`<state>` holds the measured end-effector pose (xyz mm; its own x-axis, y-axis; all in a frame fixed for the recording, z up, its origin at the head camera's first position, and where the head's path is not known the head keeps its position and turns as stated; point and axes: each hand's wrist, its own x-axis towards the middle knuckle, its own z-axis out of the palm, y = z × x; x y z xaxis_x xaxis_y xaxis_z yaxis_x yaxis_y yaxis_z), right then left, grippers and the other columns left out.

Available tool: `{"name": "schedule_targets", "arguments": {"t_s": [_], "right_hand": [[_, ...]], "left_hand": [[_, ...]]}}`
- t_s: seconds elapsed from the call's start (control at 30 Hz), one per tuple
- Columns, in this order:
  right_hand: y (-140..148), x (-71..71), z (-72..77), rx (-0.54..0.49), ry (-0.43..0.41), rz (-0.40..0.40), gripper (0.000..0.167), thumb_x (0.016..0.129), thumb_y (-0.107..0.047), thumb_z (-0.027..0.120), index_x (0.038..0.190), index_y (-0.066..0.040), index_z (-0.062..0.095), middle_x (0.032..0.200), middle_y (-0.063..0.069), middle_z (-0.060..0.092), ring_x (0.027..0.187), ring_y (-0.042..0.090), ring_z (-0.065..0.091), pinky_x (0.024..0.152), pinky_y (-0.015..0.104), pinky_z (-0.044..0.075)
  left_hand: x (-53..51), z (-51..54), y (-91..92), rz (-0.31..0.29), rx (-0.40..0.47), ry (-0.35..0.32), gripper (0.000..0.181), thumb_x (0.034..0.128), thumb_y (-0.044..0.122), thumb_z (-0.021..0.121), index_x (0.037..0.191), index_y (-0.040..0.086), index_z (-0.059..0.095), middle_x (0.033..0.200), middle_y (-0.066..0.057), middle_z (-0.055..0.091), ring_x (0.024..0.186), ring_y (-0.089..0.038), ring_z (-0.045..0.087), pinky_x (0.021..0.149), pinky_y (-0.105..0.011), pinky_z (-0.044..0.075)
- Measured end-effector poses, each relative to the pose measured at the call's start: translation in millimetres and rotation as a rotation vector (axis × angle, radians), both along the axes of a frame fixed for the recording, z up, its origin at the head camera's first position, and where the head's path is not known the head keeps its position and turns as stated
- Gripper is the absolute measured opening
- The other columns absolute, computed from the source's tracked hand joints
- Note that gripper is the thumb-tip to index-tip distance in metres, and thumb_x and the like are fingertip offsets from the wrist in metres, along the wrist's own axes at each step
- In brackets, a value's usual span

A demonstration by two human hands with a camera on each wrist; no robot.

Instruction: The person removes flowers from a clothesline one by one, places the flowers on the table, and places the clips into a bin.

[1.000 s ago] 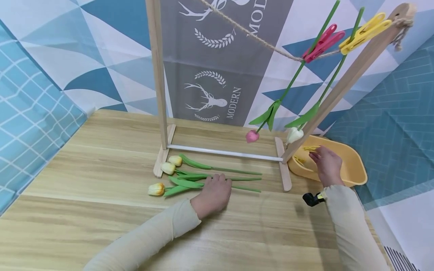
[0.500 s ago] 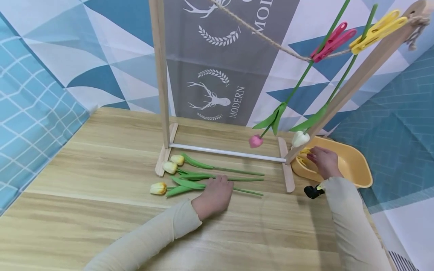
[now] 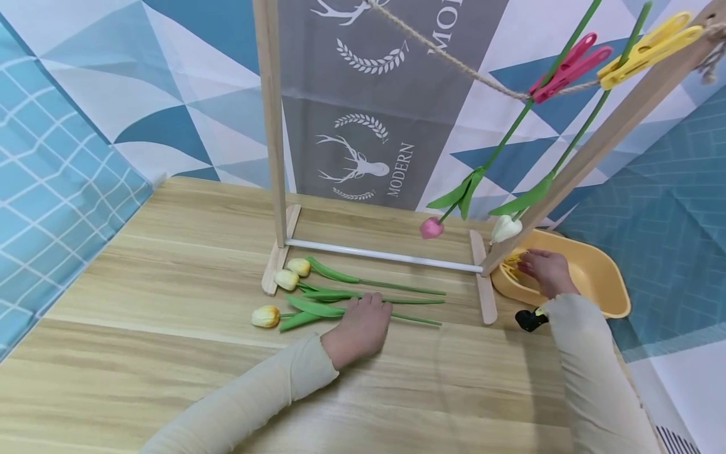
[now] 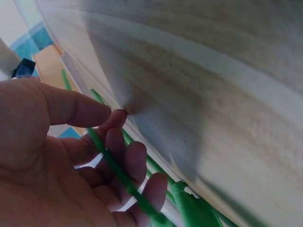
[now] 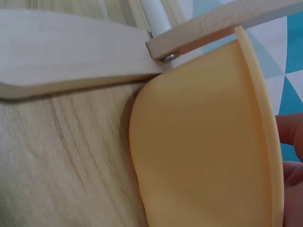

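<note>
My left hand [image 3: 362, 326] is over the front artificial tulip [image 3: 265, 316], yellow-orange. In the left wrist view its green stem [image 4: 116, 168] runs between my thumb and curled fingers. Two pale yellow tulips [image 3: 286, 279] lie just behind it on the table. My right hand [image 3: 547, 271] reaches into the orange plastic basin [image 3: 601, 287], fingertips at the yellow clothespins [image 3: 512, 260]. Whether they grip one is unclear; in the right wrist view the basin wall [image 5: 203, 137] hides most of the hand.
A wooden frame [image 3: 272, 126] with a white crossbar [image 3: 386, 256] stands behind the flowers. From its rope [image 3: 448, 57] hang a pink tulip [image 3: 432, 227] under a red clothespin [image 3: 567, 68] and a white tulip [image 3: 506, 228] under a yellow clothespin [image 3: 646, 52]. The right post rises beside the basin.
My right hand has moved slightly left and lower among the clothespins in the basin. My left hand stays on the tulip. The head view has shifted a little.
</note>
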<state>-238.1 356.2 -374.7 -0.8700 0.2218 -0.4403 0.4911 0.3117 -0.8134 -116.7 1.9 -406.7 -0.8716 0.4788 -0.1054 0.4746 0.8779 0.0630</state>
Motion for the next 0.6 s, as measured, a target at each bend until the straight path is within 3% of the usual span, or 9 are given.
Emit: {"name": "schedule_targets", "arguments": {"t_s": [0.23, 0.6], "right_hand": [[7.4, -4.2, -4.1, 0.035, -0.025, 0.067, 0.058, 0.098, -0.020, 0.044, 0.144, 0.006, 0.022, 0.117, 0.008, 0.046, 0.075, -0.005, 0.056, 0.079, 0.017, 0.051], [12.0, -6.5, -4.6, 0.096, -0.120, 0.126, 0.056, 0.098, -0.015, 0.044, 0.145, 0.005, 0.021, 0.109, 0.005, 0.049, 0.078, 0.001, 0.055, 0.076, 0.018, 0.051]], "left_hand": [[1.0, -0.9, -0.9, -0.002, 0.038, 0.004, 0.012, 0.0898, 0.011, 0.049, 0.099, 0.009, 0.058, 0.093, -0.006, 0.052, 0.086, -0.019, 0.049, 0.068, -0.030, 0.037], [2.0, 0.8, -1.3, -0.005, 0.033, 0.012, 0.014, 0.0901, 0.011, 0.050, 0.101, 0.010, 0.058, 0.094, -0.006, 0.052, 0.088, -0.019, 0.050, 0.069, -0.031, 0.038]]}}
